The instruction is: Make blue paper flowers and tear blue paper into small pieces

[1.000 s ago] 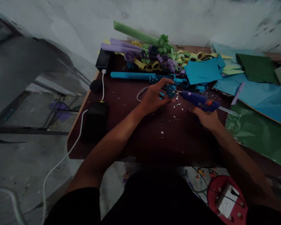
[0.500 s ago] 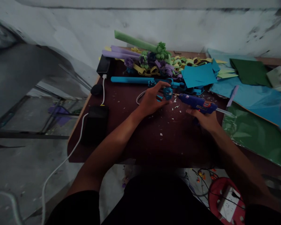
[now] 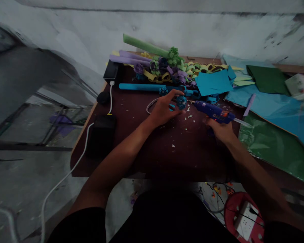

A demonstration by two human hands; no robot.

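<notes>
A small blue paper flower (image 3: 181, 102) is pinched between the thumb and fingers of my left hand (image 3: 164, 107), just above the dark red table (image 3: 152, 148). My right hand (image 3: 221, 130) grips a blue glue gun (image 3: 210, 110), with a clear glue stick (image 3: 243, 123) poking out of its back end. The gun's nozzle points left at the flower, close to its side; whether they touch I cannot tell. Behind my left hand lies a rolled blue paper tube (image 3: 142, 87).
Green and purple paper tubes (image 3: 144, 44), paper flowers and paper chains (image 3: 205, 68) pile up along the wall. Blue sheets (image 3: 214, 82) and a green packet (image 3: 271, 145) lie at right. Black boxes (image 3: 102, 130) with white cable stand left; a power strip (image 3: 247, 221) sits below on a red stool.
The view has shifted very slightly. My left hand still holds the flower, and the glue gun's nozzle stays beside it with a slight turn of the flower.
</notes>
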